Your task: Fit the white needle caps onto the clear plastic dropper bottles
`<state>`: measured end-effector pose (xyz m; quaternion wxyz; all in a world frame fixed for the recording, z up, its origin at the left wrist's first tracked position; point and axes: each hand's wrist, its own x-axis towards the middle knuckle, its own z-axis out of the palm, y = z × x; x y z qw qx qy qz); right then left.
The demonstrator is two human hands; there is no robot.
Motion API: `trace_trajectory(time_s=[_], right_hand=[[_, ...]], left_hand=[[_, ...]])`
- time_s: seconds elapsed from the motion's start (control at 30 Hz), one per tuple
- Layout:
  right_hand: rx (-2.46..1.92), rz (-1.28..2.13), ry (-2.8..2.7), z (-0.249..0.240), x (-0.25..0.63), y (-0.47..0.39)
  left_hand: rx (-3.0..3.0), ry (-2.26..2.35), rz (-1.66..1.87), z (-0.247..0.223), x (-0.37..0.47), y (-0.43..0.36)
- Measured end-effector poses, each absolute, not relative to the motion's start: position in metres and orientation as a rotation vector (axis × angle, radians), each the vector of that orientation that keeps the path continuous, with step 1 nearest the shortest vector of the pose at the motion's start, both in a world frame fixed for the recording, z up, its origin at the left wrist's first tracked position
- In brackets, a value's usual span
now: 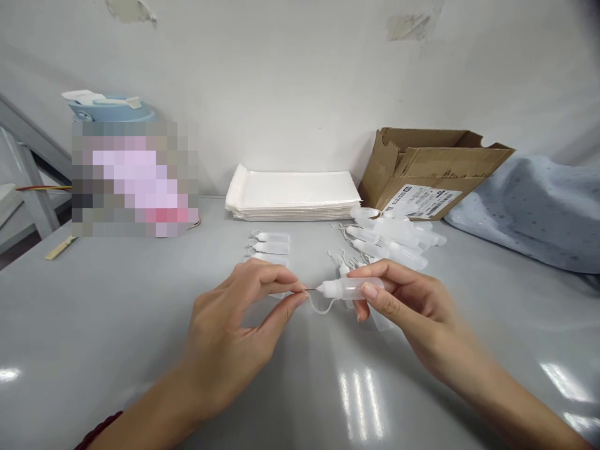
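I count two hands on one bottle point(345, 289) above the table point(300, 387): the right hand point(417, 303) clamped round its body, the left hand point(239, 306) pinching its needle end. Its long axis runs nine to three, nozzle towards nine. From it, I see at least three row bottles point(272, 248) at ten, one envelope stack point(295, 189) at eleven, one carton point(435, 164) and an overlapping, uncountable bottle pile point(407, 252) at one.

Both hands point(234, 315) point(415, 306) in fingertip grips

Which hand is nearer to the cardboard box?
Right. The right hand, holding a bottle, is in front of the cardboard box; the left hand is farther off, in front and to its left.
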<state>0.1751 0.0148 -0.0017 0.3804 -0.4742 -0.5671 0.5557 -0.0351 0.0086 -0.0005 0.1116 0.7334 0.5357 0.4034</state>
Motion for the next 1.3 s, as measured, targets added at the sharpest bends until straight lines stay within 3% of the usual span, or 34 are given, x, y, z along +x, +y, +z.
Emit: trace_trajectory(time_s=[0.37, 0.53, 0.87, 1.3], right_hand=[[-1.320, 1.190, -1.645, 0.007, 0.173, 0.012], [-1.294, 1.019, -1.803, 0.010, 0.172, 0.009], [-1.368, 1.157, -1.793, -0.002, 0.168, 0.008], [-1.326, 1.251, -1.651, 0.002, 0.169, 0.004]], left_hand=[[2.189, 1.532, 1.205, -0.003, -0.035, 0.010], [2.341, 1.305, 1.199, -0.011, -0.037, 0.013], [2.386, 1.031, 1.140, -0.023, -0.042, 0.009], [2.188, 1.268, 0.906, -0.005, -0.045, 0.013]])
